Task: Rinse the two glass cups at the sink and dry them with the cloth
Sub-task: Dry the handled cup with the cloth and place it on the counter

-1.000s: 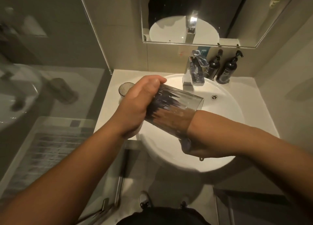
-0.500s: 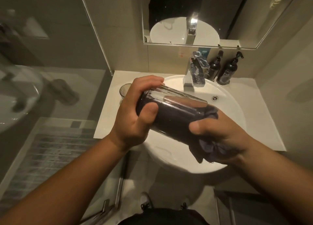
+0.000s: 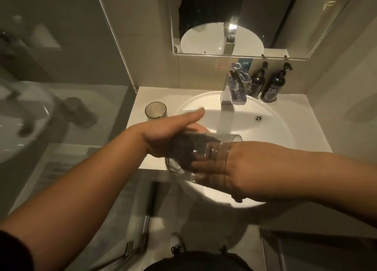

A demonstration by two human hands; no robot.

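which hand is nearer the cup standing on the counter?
Left. The left hand holds the tilted cup just in front of and right of the standing cup. The right hand, pushed inside the tilted cup, is further right.

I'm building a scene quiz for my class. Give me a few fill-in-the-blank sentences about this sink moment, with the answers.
1. The right hand is pushed inside the ____ with the cloth.
2. The second cup stands on the counter, ____ of the basin.
3. Beside the tap stand ____ dark pump bottles.

Answers: cup; left; two
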